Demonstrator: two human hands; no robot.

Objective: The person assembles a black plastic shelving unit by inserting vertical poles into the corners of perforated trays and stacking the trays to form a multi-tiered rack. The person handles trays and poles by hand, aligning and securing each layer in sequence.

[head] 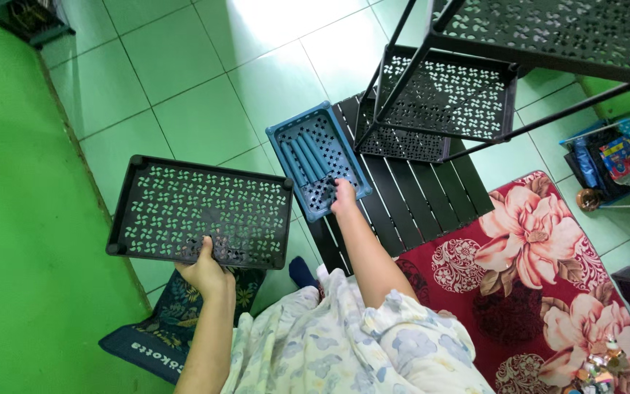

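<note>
The left hand is closed on the near edge of a black perforated shelf panel; the thumb lies on top of the panel and the fingers are hidden under it. The panel is held almost flat above the green tiled floor, and it spreads out to the left and to the far side of this hand. Under the hand, a dark blue mat with a leaf pattern lies on the floor.

To the right of the panel, the right hand rests with bent fingers in the near end of a blue perforated tray. Several blue rods lie side by side in the tray, just beyond the fingertips. I cannot tell whether the fingers pinch anything. The tray stands on the left edge of a low black slatted bench.

Further right and beyond this hand, a black frame rack with the same perforated shelves stands on the bench. To the right of the right arm, a red carpet with large pink flowers covers the floor.
</note>
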